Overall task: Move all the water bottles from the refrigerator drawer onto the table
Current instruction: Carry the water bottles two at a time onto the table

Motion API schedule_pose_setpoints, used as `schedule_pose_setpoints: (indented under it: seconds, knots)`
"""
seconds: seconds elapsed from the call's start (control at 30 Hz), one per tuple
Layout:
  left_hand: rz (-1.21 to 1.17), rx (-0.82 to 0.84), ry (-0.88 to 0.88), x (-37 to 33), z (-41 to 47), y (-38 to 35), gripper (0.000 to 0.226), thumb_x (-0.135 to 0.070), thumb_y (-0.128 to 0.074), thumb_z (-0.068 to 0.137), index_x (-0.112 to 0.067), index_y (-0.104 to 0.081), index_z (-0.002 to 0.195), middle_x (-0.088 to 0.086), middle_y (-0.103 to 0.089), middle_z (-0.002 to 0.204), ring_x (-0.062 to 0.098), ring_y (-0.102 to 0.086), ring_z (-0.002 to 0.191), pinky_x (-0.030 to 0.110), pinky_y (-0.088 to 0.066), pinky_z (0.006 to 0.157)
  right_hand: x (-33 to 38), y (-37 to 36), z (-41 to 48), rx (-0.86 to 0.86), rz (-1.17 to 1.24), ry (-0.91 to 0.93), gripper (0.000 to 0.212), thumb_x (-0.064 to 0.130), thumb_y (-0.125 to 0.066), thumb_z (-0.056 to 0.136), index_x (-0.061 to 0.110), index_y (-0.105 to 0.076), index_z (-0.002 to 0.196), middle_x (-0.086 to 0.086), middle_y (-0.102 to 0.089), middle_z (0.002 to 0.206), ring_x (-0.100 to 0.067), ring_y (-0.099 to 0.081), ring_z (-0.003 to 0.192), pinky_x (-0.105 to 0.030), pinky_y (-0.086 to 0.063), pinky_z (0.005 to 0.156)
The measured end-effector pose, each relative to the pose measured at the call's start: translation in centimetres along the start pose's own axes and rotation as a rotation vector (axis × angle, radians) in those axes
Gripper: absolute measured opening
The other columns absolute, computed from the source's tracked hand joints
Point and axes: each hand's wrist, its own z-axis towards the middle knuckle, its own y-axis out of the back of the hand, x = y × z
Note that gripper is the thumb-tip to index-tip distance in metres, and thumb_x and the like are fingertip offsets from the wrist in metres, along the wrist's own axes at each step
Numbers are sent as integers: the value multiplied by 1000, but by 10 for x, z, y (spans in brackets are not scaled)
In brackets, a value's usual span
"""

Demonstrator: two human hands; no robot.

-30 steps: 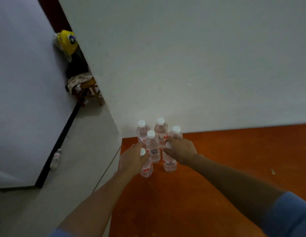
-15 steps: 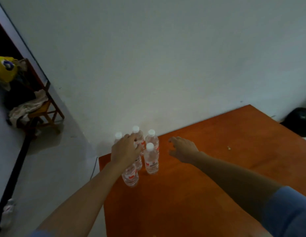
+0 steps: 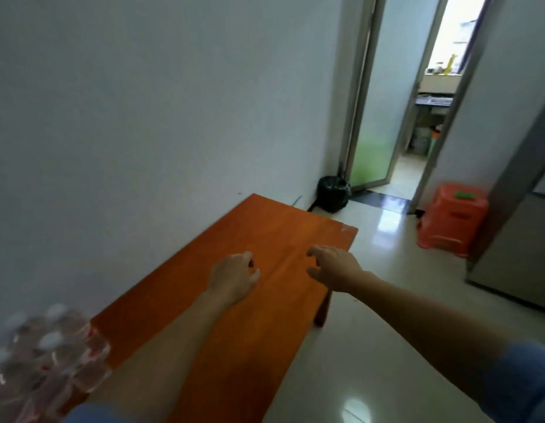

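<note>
Clear plastic, white caps: water bottles (image 3: 48,358) stand clustered upright at the near left corner of the table (image 3: 265,239), blurred by camera motion (count uncertain, several at least).
Bottle axis: vertical, caps up, bodies touching or just beside one another.
Sleeves: blue cuffs (image 3: 527,380) at the bottom edge, both forearms bare and stretched forward over the table.
Left hand (image 3: 234,277): above the middle of the tabletop, fingers loosely curled, holding nothing, touching nothing I can make out.
Right hand (image 3: 335,267): just beside the left, over the table's right edge, fingers spread and half bent, likewise empty.
Relation to bottles: the cluster lies behind and to the left of both hands, well apart from them; the left hand is the nearer.
Relation to fridge: refrigerator (image 3: 521,233) stands at the far right, beyond the table end; the right hand is nearer to it. Drawer not visible (cannot tell whether bottles remain inside).
Floor items: orange stool (image 3: 451,219) between table and refrigerator, black bag (image 3: 332,193) in the far corner by the doorway (image 3: 417,111).
Judgement: both hands free, body facing the fridge side; next move probably a reach rightward and away for another bottle.
</note>
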Motion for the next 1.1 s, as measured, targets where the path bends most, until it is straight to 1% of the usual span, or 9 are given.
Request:
schedule_pose_setpoints:
  seconds: [0.1, 0.17, 0.27, 0.4, 0.53, 0.67, 0.9, 1.03, 1.1]
  knots:
    - [-55, 52, -111, -99, 18, -26, 24, -41, -53, 92, -21, -61, 103, 0, -65, 91, 17, -62, 79, 32, -53, 71, -93, 22, -49, -16, 15, -129, 40, 41, -55, 95, 21, -50, 130, -1, -63, 118, -20, -62, 99, -26, -49, 78]
    - [-98, 88, -192, -165, 27, -44, 19, -39, -55, 92, -22, -60, 99, -3, -62, 85, 12, -58, 72, 30, -53, 68, -156, 34, -82, -46, 4, -218, 44, 41, -54, 95, 22, -48, 133, -1, -62, 123, -22, -61, 105, -29, -45, 80]
    - [-137, 141, -291, -259, 38, -74, 18, -40, -56, 91, -23, -59, 98, -2, -64, 90, 13, -61, 76, 33, -56, 72, -244, 46, -130, -79, 34, -368, 47, 43, -55, 93, 23, -48, 135, -1, -61, 125, -24, -59, 108, -34, -48, 86]
    - [-122, 171, -463, -369, 51, -101, 27, -42, -53, 93, -21, -59, 109, -4, -62, 88, 10, -58, 73, 26, -49, 67, -338, 62, -182, -123, 68, -539, 48, 42, -57, 91, 24, -49, 135, -3, -63, 124, -25, -60, 110, -34, -47, 86]
    - [-90, 172, -559, -460, 86, -124, 28, -44, -53, 90, -22, -59, 107, 0, -66, 97, 17, -61, 83, 34, -54, 76, -416, 75, -215, -183, 77, -678, 48, 43, -58, 89, 25, -50, 133, -2, -64, 120, -24, -62, 105, -36, -51, 85]
    - [-87, 194, -656, -546, 126, -156, 25, -43, -55, 91, -22, -59, 105, -1, -66, 98, 15, -57, 81, 29, -47, 68, -494, 79, -232, -189, 87, -798, 45, 44, -57, 89, 23, -50, 129, -1, -62, 116, -21, -60, 101, -41, -52, 85]
    - [-170, 278, -858, -686, 225, -200, 14, -39, -59, 88, -25, -57, 93, -5, -62, 91, 11, -59, 77, 30, -55, 74, -637, 115, -220, -236, 64, -981, 47, 43, -56, 91, 23, -48, 133, -2, -60, 126, -24, -59, 109, -37, -49, 87]
    - [-179, 292, -959, -767, 288, -208, 17, -39, -54, 86, -23, -58, 86, -4, -63, 85, 16, -62, 75, 38, -56, 72, -704, 140, -212, -302, 60, -1069, 47, 44, -56, 91, 23, -48, 132, -3, -60, 126, -25, -59, 109, -36, -49, 87]
    - [-151, 290, -1013, -799, 303, -213, 20, -40, -51, 86, -22, -59, 88, -2, -66, 86, 19, -62, 77, 37, -55, 70, -728, 146, -214, -310, 71, -1101, 46, 43, -56, 91, 23, -49, 132, -3, -61, 124, -24, -60, 108, -35, -50, 85]
